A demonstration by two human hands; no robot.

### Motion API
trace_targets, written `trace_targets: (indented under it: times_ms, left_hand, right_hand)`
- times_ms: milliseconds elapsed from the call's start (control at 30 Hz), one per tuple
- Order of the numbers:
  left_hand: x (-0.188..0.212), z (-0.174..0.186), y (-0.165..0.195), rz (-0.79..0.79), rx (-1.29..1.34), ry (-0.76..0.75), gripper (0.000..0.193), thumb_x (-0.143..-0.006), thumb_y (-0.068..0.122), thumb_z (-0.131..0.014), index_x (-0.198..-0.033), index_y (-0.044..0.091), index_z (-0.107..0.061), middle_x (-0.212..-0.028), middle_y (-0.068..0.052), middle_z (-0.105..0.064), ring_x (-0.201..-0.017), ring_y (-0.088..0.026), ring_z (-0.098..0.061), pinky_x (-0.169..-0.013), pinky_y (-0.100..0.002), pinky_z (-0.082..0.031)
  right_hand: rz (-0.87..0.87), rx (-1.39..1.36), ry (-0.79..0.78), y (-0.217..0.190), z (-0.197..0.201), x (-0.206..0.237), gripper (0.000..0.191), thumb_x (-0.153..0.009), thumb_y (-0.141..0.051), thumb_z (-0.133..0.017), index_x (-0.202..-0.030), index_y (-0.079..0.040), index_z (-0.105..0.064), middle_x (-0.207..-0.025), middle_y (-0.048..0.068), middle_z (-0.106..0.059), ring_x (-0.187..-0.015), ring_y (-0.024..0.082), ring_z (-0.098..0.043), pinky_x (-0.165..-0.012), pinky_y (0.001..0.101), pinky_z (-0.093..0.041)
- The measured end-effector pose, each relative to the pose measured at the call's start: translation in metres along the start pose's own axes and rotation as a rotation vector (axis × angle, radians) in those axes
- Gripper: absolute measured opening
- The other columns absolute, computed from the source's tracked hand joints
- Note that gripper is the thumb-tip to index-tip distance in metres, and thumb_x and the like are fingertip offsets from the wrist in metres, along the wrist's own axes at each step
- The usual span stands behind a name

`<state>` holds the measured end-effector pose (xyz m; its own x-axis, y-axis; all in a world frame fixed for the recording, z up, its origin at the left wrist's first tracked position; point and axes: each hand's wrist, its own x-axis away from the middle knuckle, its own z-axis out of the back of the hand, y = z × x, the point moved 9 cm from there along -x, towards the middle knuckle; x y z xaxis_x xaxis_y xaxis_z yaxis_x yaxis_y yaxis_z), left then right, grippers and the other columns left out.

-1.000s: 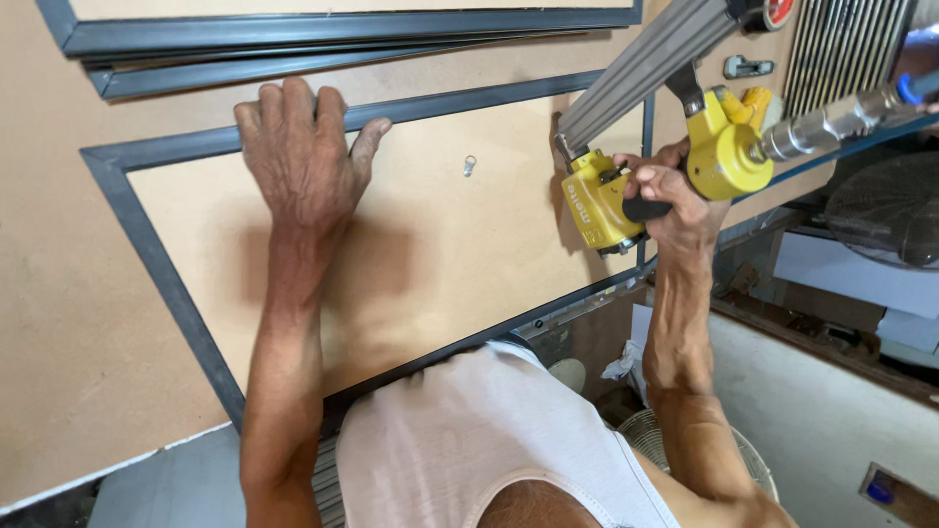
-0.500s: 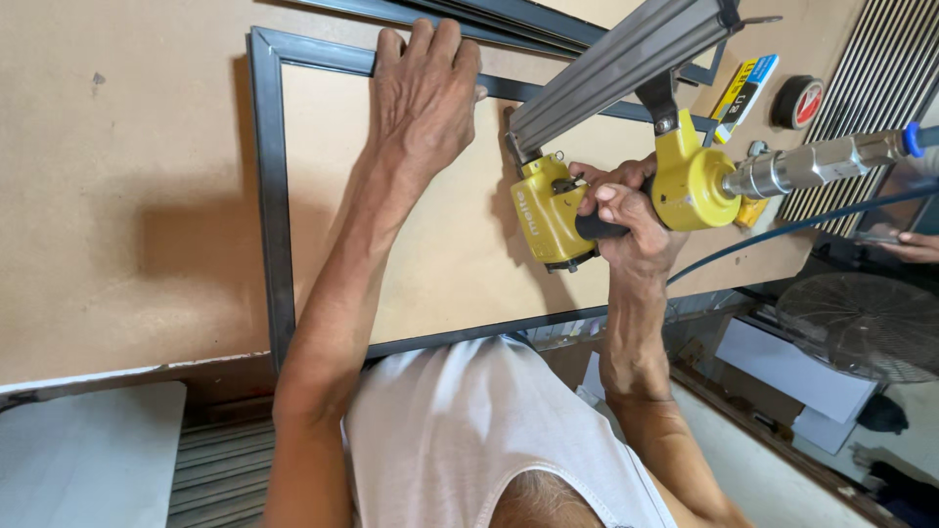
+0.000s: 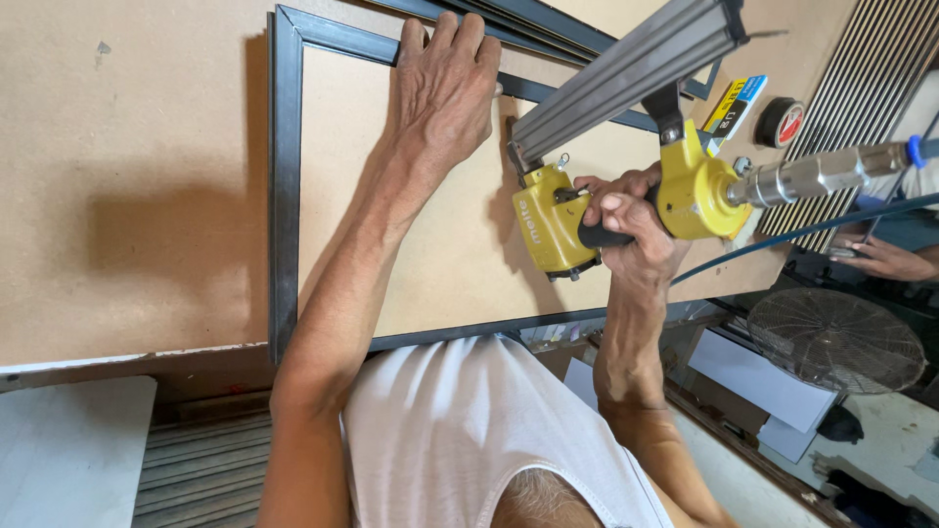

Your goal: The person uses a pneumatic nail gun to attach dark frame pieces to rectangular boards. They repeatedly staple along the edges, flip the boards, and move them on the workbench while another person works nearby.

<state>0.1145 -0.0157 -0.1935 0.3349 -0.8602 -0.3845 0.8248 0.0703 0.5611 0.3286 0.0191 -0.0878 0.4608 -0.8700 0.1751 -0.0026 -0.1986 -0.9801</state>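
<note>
White sleeveless vest, bare arms, bare hands [image 3: 445,83], no gloves

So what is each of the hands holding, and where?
Right hand grips the yellow pneumatic nailer by its handle; left hand presses flat on the dark frame.

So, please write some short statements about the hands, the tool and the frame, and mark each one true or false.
1. The right hand holds a yellow nail gun. True.
2. The left hand lies flat on the far rail of the dark frame. True.
3. The frame lies on a glass sheet. False: it lies on a brown board.
4. The left hand holds a roll of tape. False: the roll of tape lies apart, beyond the gun.
5. A fan stands lower right. True.
</note>
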Motion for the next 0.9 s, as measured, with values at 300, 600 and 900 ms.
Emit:
trace_targets:
  times_ms: [300, 600, 900]
  left_hand:
    - [0.027, 0.033, -0.017, 0.081, -0.214, -0.064, 0.077, -0.102, 0.056, -0.063, -0.151, -0.002, -0.048, -0.159, -0.022, -0.037, -0.152, -0.032, -0.026, -0.126, -0.058, -0.012]
    - [0.208, 0.129, -0.034, 0.465, -0.104, -0.167, 0.091, -0.100, 0.049, -0.062, -0.162, -0.002, -0.019, -0.170, -0.024, -0.017, -0.158, -0.036, -0.013, -0.128, -0.059, -0.007]
    - [0.244, 0.157, -0.051, 0.610, 0.567, 0.035, 0.085, -0.095, 0.024, -0.073, -0.164, 0.016, -0.024, -0.168, -0.017, -0.032, -0.154, -0.035, -0.033, -0.125, -0.045, -0.032]
  right_hand:
    - [0.047, -0.106, -0.160, 0.017, 0.001, 0.013, 0.030, -0.077, 0.005, -0.062, -0.104, -0.006, -0.053, -0.075, 0.008, -0.054, -0.071, 0.027, -0.063, -0.113, 0.0662, -0.047]
    - [-0.002, 0.049, -0.717, 0.034, -0.071, -0.035, 0.020, -0.081, 0.001, -0.064, -0.096, -0.008, -0.053, -0.075, 0.008, -0.056, -0.069, 0.023, -0.063, -0.112, 0.0624, -0.048]
    - [0.034, 0.276, -1.186, 0.011, -0.193, -0.083, 0.019, -0.088, -0.003, -0.069, -0.082, -0.011, -0.052, -0.066, 0.003, -0.055, -0.068, 0.019, -0.064, -0.113, 0.0542, -0.051]
